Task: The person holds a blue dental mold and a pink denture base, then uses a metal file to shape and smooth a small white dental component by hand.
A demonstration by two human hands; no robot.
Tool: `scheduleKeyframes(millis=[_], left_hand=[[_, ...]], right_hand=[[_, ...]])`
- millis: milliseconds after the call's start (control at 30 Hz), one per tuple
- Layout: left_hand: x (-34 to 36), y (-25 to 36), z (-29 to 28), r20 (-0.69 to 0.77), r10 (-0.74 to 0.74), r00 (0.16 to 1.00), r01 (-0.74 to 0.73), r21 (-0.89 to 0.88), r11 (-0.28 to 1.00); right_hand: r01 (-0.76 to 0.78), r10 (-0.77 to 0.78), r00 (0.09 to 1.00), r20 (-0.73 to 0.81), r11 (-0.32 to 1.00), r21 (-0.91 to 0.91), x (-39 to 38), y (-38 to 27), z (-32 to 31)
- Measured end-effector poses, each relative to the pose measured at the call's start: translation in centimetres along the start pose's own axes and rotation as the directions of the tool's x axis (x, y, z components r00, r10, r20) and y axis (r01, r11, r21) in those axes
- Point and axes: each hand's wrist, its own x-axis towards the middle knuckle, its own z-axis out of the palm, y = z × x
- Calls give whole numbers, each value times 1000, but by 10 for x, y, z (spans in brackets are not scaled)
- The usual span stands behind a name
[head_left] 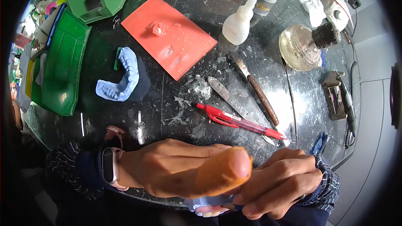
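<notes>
Blue dental model (208, 202) shows under left hand (169, 168), beside curled right hand (281, 183).

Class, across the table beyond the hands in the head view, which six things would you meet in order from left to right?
Lower green bin, blue horseshoe-shaped dental model, reddish sheet, white dropper bottle, round glass bottle, pen-shaped handpiece.

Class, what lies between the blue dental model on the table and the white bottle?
The head view shows a flat red sheet between the blue dental model and white bottle.
</notes>
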Motion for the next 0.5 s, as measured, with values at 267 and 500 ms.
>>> scheduleKeyframes(millis=[267,500], left_hand=[[-2,-10,-2,55,208,977,-212,69,975],[-10,-10,1,42,124,991,-129,166,978]], right_hand=[[79,-74,995,-61,994,75,1,7,7],[115,-114,993,-38,993,36,-2,14,4]])
